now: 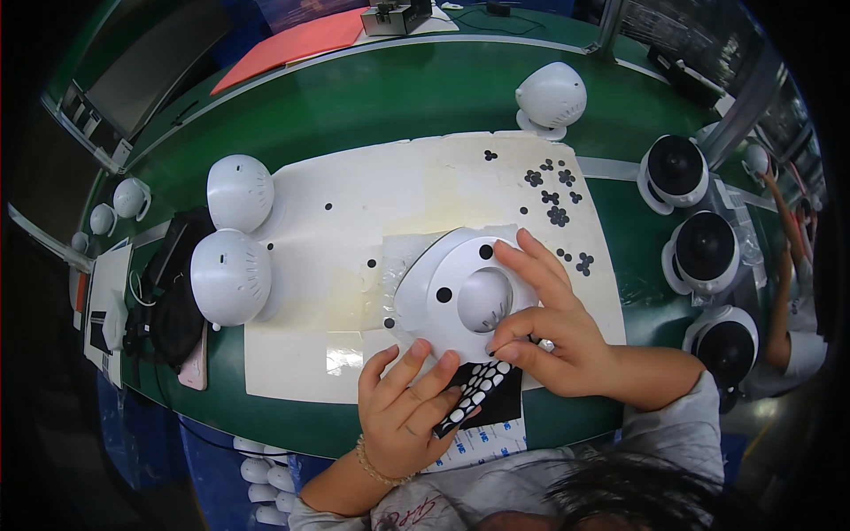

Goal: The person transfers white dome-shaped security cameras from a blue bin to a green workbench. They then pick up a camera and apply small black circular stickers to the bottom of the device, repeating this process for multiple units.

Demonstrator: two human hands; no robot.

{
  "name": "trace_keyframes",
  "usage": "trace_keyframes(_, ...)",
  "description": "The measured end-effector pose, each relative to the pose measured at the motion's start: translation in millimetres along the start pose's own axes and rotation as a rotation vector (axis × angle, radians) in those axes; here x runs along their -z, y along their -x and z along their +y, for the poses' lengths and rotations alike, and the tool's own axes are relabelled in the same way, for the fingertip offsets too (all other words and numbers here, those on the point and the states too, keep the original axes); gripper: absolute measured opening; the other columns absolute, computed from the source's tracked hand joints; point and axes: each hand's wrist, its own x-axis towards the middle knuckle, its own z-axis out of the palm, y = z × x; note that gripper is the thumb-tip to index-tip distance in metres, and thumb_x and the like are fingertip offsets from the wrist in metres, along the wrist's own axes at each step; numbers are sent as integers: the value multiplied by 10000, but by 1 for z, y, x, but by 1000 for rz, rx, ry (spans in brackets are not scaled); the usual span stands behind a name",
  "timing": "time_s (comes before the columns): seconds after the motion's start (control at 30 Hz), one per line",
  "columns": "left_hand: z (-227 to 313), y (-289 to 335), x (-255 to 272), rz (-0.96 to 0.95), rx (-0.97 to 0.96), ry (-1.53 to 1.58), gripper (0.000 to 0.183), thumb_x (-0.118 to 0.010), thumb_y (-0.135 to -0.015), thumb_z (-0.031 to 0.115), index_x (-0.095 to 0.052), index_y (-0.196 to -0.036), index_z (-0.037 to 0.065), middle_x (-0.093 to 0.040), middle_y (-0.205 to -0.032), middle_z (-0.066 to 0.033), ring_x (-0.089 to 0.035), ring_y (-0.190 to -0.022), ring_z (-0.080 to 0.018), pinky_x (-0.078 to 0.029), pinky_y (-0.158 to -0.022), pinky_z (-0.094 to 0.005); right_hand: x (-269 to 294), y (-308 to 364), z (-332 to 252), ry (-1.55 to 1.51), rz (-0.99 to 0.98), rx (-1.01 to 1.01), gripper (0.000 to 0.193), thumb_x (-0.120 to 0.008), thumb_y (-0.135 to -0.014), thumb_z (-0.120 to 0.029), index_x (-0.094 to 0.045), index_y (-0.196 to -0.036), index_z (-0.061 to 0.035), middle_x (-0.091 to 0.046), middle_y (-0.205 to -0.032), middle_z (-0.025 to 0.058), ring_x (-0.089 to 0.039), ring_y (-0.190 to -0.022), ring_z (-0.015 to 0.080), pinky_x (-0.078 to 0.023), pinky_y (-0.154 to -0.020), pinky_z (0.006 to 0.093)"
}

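Note:
A white rounded device (pixel 416 305) lies in front of me with its ring-shaped base (pixel 456 323) facing up. Two black round pads (pixel 444 295) sit on that ring. My left hand (pixel 403 416) is closed on a narrow black sheet with rows of white circles (pixel 478 389), just below the base. Thumb and index finger of my right hand (pixel 562 345) are pinched at the ring's lower edge, around what looks like a small black round pad (pixel 492 352); its other fingers reach over the ring's right side.
The device rests on a white mat (pixel 301 354) with scattered black pads (pixel 558 216). Two white devices (pixel 232 276) stand left, one (pixel 553 96) at the back. Several black-faced ones (pixel 706 247) line the right. A black pouch (pixel 177 310) lies far left. Another person's arm (pixel 781 301) shows at right.

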Motion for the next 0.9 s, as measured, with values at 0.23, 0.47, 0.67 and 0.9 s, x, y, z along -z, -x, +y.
trace_keyframes(0.23, 0, -3, -2, 2, 8, 27, 244, -740, -558, 97, -612, -758, 40, -552, -1154, -130, -428, -1171, -330, -355, -855, -461, 1, 2, 6, -46, 25, 6, 63, -637, -755, -149, -636, -805, -110, -319, -1351, 156, -177, -1284, 379, -172, -1016, 436)
trace_keyframes(0.47, -1, -2, -3, 14, 3, 27, 249, -743, -569, 100, -596, -761, 42, -548, -1160, -138, -420, -1181, -331, -354, -852, -462, 0, 0, 3, -80, 33, -20, 55, -631, -761, -143, -635, -797, -102, -334, -1341, 154, -181, -1283, 377, -176, -1016, 440)
trace_keyframes(0.67, -1, -3, -3, 18, -3, 24, 240, -738, -581, 98, -588, -761, 44, -544, -1166, -141, -418, -1184, -333, -353, -854, -464, -1, 1, 4, -95, 41, -23, 50, -631, -762, -144, -637, -796, -109, -338, -1339, 154, -174, -1285, 376, -172, -1017, 438)
trace_keyframes(0.9, -1, -2, -3, 8, 7, 15, 224, -729, -597, 100, -593, -765, 41, -544, -1165, -140, -417, -1184, -333, -351, -862, -462, -3, 2, 5, -23, 53, 10, 77, -634, -760, -184, -647, -816, -132, -359, -1327, 138, -201, -1274, 368, -179, -1001, 441)
